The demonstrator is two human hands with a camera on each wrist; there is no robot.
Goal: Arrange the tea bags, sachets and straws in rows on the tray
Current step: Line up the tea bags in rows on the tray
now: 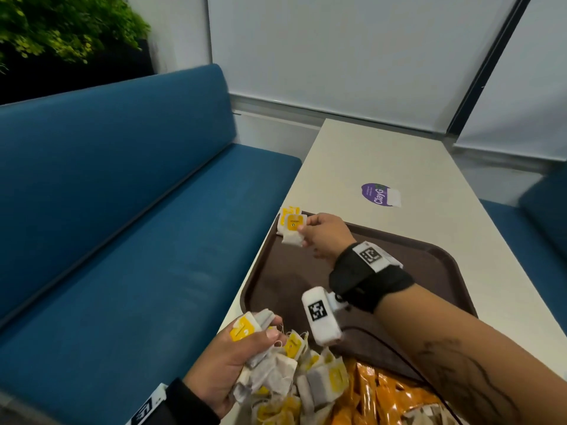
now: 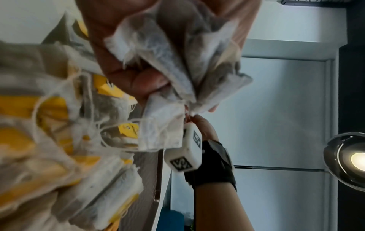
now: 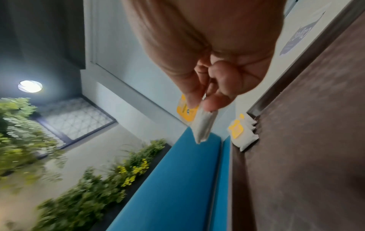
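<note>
I am watching one tea bag (image 1: pixel 294 230) with a yellow tag hanging in the grip of the right hand (image 1: pixel 325 236), thumb and fingertips pinching it by its upper edge over the far left corner of the brown tray (image 1: pixel 429 259). From the right wrist view it is dangling clear of the tray floor. Just beyond it, a second tea bag (image 3: pixel 244 134) is lying in that corner, leaning against the rim.

Nearer to me, the left hand (image 1: pixel 233 360) is holding a bunch of tea bags (image 2: pixel 177 62), its fingers curling round them so the grip is clamped on the bundle; strings and yellow tags are sticking out between the fingers. Below that hand, a loose heap of tea bags (image 1: pixel 316 378) is lying at the near left end of the tray, and orange sachets (image 1: pixel 380 394) are piled just beside it to the right.

The tray is sitting on the pale desk (image 1: pixel 383 154), close to its left edge. A purple round sticker (image 1: pixel 376 194) is lying on the desk past the tray. A blue bench seat (image 1: pixel 122 210) is running along the desk's left side.
</note>
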